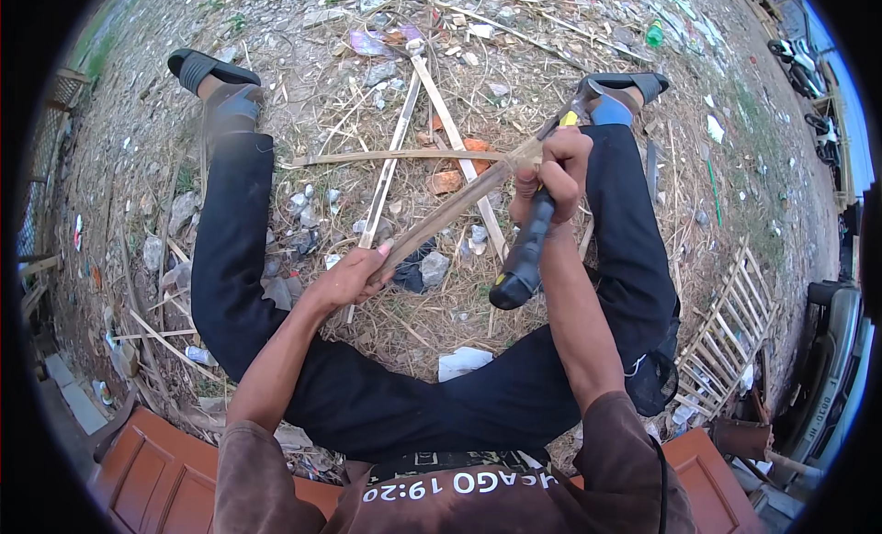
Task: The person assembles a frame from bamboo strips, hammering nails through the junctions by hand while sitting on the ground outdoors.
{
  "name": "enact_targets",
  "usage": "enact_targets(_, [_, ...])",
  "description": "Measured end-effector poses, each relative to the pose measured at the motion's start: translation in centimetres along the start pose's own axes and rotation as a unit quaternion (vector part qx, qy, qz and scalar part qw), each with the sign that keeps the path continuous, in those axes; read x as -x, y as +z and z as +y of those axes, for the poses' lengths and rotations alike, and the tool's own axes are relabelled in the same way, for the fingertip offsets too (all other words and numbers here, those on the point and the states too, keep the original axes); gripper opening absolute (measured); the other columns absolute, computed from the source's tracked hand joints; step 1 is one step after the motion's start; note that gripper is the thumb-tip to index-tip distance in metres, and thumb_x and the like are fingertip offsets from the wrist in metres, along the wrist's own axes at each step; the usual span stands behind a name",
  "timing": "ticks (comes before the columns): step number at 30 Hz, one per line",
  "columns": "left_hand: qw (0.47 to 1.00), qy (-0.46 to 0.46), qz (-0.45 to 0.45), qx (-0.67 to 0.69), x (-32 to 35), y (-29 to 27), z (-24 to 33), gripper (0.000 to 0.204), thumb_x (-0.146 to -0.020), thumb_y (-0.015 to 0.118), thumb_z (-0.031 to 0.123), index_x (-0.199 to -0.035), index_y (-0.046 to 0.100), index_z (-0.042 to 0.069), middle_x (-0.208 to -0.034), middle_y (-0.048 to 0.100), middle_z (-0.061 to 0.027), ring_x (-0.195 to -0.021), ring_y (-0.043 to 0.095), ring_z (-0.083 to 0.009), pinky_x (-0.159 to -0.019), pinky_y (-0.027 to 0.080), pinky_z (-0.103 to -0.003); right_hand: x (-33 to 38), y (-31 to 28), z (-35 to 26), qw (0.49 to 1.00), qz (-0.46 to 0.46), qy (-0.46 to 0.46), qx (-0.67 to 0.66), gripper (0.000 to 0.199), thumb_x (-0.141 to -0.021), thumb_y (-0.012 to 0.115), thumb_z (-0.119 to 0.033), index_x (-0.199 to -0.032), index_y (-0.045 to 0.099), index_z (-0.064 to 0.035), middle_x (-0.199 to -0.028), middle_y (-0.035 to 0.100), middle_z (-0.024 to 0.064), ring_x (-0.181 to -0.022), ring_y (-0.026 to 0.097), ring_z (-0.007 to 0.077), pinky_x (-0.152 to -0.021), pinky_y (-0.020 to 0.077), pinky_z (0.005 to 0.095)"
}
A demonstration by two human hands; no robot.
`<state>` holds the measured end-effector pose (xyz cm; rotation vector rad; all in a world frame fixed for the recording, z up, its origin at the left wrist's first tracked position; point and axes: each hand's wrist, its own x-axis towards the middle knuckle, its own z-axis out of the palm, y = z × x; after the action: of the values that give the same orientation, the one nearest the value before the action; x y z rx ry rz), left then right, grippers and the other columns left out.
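My left hand is closed around the near end of a flat wooden strip, which slants up to the right. In my right hand is a hammer with a thick black handle and yellow accents; its metal head, by my right foot, is partly hidden. The strip's far end lies beside my right fingers; whether they touch it I cannot tell. Beneath, two pale wooden strips meet at a far tip and spread toward me. A thin crosspiece lies across them.
My outstretched legs frame the work on rubble-strewn ground. Brick pieces and stones lie among the strips. A slatted wooden rack is at the right, a green bottle far off. Behind me is a reddish-brown panelled board; vehicles stand at far right.
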<state>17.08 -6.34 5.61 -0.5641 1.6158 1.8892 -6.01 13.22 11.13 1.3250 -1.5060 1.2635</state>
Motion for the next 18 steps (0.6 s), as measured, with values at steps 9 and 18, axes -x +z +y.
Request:
enact_targets(9, [1.000, 0.024, -0.005, 0.017, -0.7, 0.4, -1.2, 0.059, -0.105, 0.036, 0.056, -0.078, 0.053, 0.007, -0.054, 0.036, 0.0054, -0.044, 0.031, -0.0071, -0.043, 0.026, -0.026, 3.0, -0.2, -4.0, 0.991, 0.066, 0.111, -0.042, 0.025, -0.096, 0.066, -0.024, -0.100, 0.044, -0.0121, -0.084, 0.042, 0.0055, -0.078, 0.041, 0.0232, -0.073, 0.0397, 0.0415])
enact_targets(18, [0.997, 0.032, 0.064, 0.004, -0.5, -0.5, -1.5, 0.058, -0.105, 0.035, 0.056, -0.078, 0.052, 0.008, -0.056, 0.037, 0.0055, -0.046, 0.030, -0.0072, -0.044, 0.025, -0.025, -0.2, -2.2, -5.2, 0.950, -0.107, 0.278, -0.094, 0.013, -0.096, 0.062, -0.005, -0.105, 0.053, -0.0027, -0.093, 0.056, 0.0115, -0.089, 0.054, 0.0197, -0.092, 0.0456, 0.0400])
